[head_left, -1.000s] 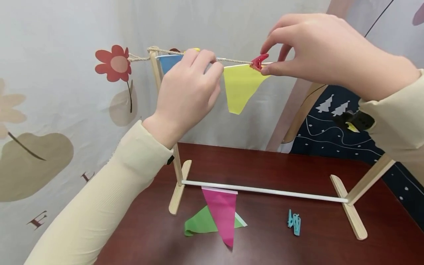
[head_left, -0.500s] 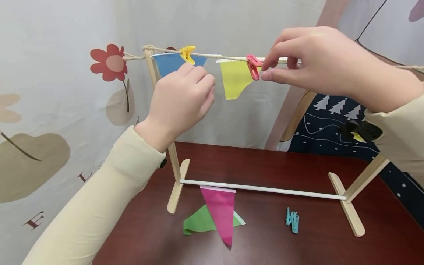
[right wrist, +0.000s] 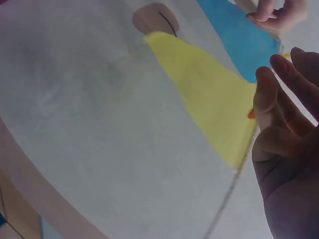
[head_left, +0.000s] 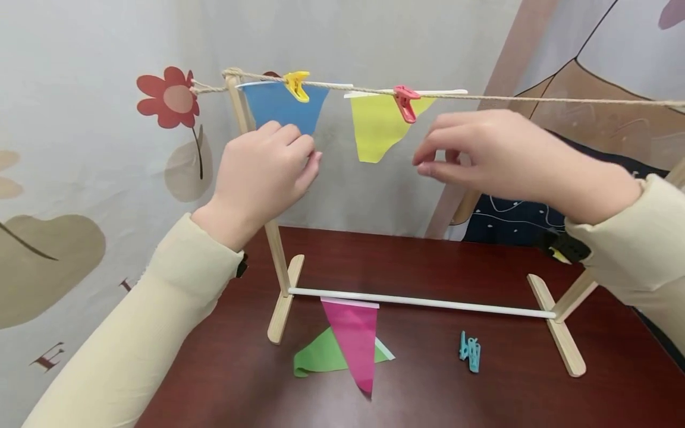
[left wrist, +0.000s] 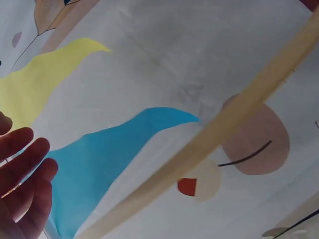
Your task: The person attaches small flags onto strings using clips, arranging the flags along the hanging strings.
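Hands [head_left: 262,178] below rope [head_left: 588,100]; pink flag [head_left: 354,336] overlaps green flag [head_left: 323,353] on table [head_left: 417,389].

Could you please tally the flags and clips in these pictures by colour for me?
Blue flag: 1
Yellow flag: 1
Pink flag: 1
Green flag: 1
Yellow clip: 1
Red clip: 1
Teal clips: 2
Total: 8

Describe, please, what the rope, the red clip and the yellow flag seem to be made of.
Rope: matte twisted fibre, perhaps jute; its strands show.
Red clip: probably plastic; smooth, evenly coloured, with a moulded shape.
Yellow flag: perhaps felt or another thin cloth; matte, its tip curls. The exact fabric I cannot tell.
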{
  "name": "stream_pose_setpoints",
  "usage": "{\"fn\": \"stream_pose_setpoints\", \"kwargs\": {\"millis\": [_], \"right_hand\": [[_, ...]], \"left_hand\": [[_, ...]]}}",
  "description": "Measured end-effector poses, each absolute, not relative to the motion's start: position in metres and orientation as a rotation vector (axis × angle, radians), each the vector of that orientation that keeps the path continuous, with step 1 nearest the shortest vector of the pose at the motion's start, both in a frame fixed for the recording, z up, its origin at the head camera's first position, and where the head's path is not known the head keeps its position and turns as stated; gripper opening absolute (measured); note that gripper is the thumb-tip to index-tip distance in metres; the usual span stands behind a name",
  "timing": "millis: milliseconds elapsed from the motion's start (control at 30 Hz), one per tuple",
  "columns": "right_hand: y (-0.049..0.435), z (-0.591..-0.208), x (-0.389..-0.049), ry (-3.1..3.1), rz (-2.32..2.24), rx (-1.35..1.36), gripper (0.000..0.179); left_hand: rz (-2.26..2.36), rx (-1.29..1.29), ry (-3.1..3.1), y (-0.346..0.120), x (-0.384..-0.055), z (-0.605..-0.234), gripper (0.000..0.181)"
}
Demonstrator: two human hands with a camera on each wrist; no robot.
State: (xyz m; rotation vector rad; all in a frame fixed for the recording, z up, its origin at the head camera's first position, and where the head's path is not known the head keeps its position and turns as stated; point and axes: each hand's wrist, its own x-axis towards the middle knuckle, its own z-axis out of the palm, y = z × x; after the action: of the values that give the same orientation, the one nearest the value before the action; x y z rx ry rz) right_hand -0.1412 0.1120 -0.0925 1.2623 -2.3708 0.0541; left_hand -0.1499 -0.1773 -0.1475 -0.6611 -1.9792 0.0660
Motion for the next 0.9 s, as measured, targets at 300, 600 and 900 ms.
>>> {"fn": "stream_pose_setpoints", "kwargs": {"millis": [300,600,900], "right_hand": [[0.116,-0.132,-0.131,-2.329,0.074,1.400,0.012],[0.118,-0.147,-0.113,-2.291,0.069,1.434,0.015],[0.143,-0.145,-0.109,-2.352,0.136,1.250,0.020]], "left_hand": [[0.119,-0.702,-2.052,-0.188,-0.148,-0.162,0.030],[0.087,-0.724,-2.091,-0.190,-0.151,-0.186,0.025],[0.027,-0.646,-2.185,-0.202,-0.151,-0.211,0.023]]}}
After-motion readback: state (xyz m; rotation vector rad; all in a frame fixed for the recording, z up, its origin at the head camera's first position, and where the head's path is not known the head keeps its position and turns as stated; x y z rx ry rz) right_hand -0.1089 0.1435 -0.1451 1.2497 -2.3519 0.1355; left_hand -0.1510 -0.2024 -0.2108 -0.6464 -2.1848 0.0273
